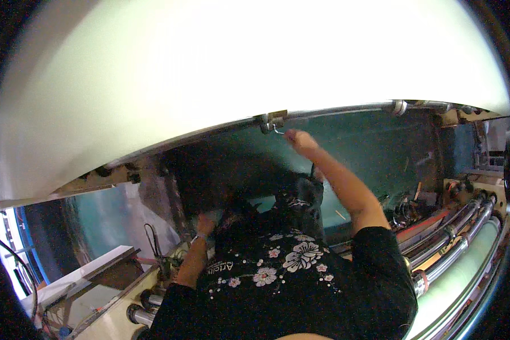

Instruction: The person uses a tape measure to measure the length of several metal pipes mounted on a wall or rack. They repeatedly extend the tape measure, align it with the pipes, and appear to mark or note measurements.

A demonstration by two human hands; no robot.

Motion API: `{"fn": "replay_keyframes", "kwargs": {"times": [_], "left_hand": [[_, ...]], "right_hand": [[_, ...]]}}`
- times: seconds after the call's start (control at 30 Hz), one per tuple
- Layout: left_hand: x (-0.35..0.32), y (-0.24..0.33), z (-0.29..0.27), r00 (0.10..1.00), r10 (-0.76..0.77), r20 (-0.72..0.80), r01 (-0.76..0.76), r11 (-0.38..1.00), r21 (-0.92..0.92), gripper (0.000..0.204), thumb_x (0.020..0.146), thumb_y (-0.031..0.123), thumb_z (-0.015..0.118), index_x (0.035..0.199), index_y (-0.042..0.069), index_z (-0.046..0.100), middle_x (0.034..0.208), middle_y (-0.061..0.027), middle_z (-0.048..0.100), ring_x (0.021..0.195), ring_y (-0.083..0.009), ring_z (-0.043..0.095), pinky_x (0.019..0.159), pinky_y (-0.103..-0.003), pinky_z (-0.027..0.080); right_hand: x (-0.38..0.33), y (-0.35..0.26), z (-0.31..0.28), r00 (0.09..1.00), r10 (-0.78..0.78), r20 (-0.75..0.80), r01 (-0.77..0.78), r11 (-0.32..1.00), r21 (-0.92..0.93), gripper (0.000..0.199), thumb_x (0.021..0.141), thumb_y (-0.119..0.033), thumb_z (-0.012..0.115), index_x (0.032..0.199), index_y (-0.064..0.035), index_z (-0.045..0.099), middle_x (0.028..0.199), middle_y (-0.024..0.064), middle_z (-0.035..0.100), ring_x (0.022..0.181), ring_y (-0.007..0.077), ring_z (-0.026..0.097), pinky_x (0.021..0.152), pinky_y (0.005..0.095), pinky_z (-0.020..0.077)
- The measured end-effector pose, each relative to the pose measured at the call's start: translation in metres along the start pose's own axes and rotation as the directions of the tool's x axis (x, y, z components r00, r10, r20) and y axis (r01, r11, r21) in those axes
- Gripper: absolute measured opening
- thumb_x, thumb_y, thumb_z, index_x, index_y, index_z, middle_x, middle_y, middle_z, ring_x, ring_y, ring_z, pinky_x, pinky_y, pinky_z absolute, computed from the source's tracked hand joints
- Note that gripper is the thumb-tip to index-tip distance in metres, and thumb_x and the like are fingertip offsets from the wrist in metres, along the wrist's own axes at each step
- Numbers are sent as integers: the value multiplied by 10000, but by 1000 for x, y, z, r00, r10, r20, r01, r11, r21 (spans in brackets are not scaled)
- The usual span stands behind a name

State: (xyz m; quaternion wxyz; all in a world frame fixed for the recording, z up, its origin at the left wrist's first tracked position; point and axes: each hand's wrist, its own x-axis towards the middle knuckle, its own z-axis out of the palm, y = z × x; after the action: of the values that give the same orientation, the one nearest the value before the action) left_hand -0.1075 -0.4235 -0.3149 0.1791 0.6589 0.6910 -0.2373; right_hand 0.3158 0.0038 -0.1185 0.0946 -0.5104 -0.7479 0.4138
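Clamp (272, 120) on the rail is what gets worked on, by a co-worker seen from behind; the wearer's own hands are not in view, so their fingers cannot be judged.

- Fingers: co-worker's raised hand (300, 139) is curled shut, just beside a small wire hook (278, 131) under the clamp. Whether the hook is actually pinched cannot be told.
- Other hand (205, 224) is set low against the dark frame (170, 187); grip unclear.
- Handling, judged: small metal part, stiff, light, not fragile, probably fixed hard to the rail. Best taken by the block body, not by the thin hook, which may bend or slip.
- Direction: clamp hangs down off the rail, hook pointed down toward the raised hand. Long axis of the clamp reads roughly vertical.
- Rail (345, 109) runs across the picture, lower at left, higher at right, along the lower edge of the big pale drum (238, 62).
- Behind it: green panel (379, 147). At far right: steel rollers (453, 238), well apart from the clamp. At lower left: cables (153, 243).
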Motion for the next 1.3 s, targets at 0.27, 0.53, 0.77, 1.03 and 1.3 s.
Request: {"fn": "replay_keyframes", "kwargs": {"times": [0.27,0.53,0.77,1.03,1.3], "left_hand": [[-3,9,-99,989,-109,101,133,951,-280,465,767,322,500,1178,133,395,568,-113,511,455,-232,497,438,-365,430],[-28,8,-101,926,73,-371,28,965,261,706,758,379,523,1273,33,188,1150,-229,400,1003,-342,452,846,-437,371],[-42,53,-160,945,-268,188,328,773,-543,535,810,294,462,1275,125,259,1280,-243,230,1059,-398,395,809,-499,385],[-41,27,-155,938,-299,173,346,794,-501,520,805,286,464,1272,160,274,1281,-265,191,1033,-413,412,774,-491,409],[-38,31,-152,993,88,81,-89,996,2,508,801,279,466,1269,194,288,1282,-286,153,1007,-429,429,740,-484,433]], "right_hand": [[5,-148,95,970,198,-140,196,-301,933,219,870,-260,410,888,-48,466,897,103,543,851,239,541,799,399,434],[-1,-178,18,953,303,7,137,-448,883,208,857,-237,399,900,-51,483,836,90,552,789,225,529,707,332,426],[-3,-144,21,942,334,28,192,-607,771,206,868,-160,275,898,-28,431,765,85,515,674,211,488,654,346,431],[0,-152,27,907,412,90,196,-600,776,209,882,-178,326,823,-39,470,696,56,517,624,180,496,615,319,438],[-3,-153,28,913,401,74,193,-585,788,190,870,-201,374,742,-79,442,641,26,467,562,157,432,553,286,387]]}}
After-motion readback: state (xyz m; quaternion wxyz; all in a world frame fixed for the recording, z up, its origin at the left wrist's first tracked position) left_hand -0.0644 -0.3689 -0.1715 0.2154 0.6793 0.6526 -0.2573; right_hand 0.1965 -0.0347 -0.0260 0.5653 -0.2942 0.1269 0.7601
